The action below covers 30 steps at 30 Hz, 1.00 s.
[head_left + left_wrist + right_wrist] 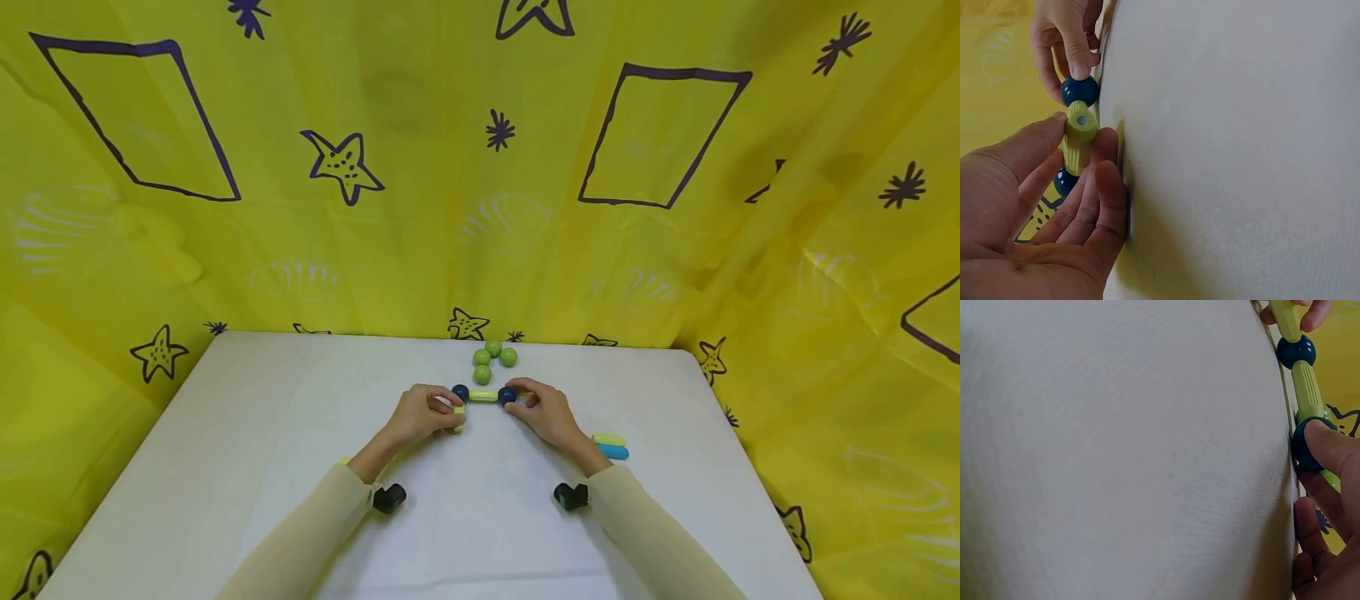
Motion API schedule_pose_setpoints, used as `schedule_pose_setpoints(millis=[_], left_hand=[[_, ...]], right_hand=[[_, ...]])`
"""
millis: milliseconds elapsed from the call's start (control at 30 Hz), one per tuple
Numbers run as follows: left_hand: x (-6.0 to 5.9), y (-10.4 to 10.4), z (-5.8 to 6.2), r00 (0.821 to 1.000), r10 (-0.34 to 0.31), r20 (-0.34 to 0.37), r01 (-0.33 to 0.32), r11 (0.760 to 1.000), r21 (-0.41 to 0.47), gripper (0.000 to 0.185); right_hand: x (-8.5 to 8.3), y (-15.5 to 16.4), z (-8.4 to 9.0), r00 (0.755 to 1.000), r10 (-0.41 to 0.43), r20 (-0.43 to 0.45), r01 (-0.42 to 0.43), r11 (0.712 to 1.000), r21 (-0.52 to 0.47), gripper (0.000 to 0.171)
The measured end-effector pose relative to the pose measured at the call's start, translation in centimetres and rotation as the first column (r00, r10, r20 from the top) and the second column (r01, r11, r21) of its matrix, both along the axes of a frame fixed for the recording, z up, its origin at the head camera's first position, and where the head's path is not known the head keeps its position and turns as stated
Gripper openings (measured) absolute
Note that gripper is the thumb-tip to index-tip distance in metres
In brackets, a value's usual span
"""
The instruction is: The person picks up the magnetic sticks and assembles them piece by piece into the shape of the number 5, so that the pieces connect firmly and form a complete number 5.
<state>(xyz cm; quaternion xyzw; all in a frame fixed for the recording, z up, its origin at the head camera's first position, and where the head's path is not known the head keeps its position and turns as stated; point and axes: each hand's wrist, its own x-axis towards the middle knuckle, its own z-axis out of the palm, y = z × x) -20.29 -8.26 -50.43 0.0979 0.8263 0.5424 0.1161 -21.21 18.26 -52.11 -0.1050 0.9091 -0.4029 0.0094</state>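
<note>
Near the white table's point(225, 467) far edge, the left hand point(420, 415) pinches a short yellow-green plastic rod point(1079, 140). The right hand point(546, 412) grips a dark blue ball point(507, 395) joined to another such rod point(483, 397).

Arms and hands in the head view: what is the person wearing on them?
Both arms are covered by long, plain cream sleeves that end at the wrists. The left hand and right hand are bare. A small black device sits under each wrist, by the cuff.

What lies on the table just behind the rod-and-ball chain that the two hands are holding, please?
Four green balls sit in a small cluster behind the chain, apart from it, near the table's far edge. Whether anything lies under the left hand or right hand cannot be seen.
</note>
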Motion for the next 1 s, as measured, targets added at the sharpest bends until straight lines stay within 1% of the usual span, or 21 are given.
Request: schedule_pose_setpoints(millis=[200,300,467,700,1000], left_hand=[[-0.08,-0.25,0.37,0.997,-0.071,0.013,0.071,0.997,0.008,0.023],[-0.14,-0.39,0.34,0.996,-0.090,0.018,0.090,0.996,0.006,0.025],[-0.16,-0.33,0.23,0.996,-0.086,0.009,0.086,0.996,-0.022,0.024],[0.07,-0.04,0.28,0.995,-0.083,-0.054,0.079,0.994,-0.073,0.024],[0.23,0.19,0.17,0.992,-0.062,-0.114,0.051,0.994,-0.097,0.024]], right_hand=[[0.06,0.02,0.15,1.000,0.001,-0.008,-0.001,1.000,0.001,0.038],[0.03,0.04,0.08,1.000,0.003,-0.010,-0.003,1.000,-0.001,0.038],[-0.03,0.04,-0.07,1.000,0.005,-0.010,-0.005,1.000,0.001,0.037],[-0.03,0.00,-0.13,1.000,-0.001,-0.002,0.001,1.000,0.006,0.038],[-0.05,0.00,-0.15,1.000,0.001,-0.004,-0.001,1.000,0.009,0.037]])
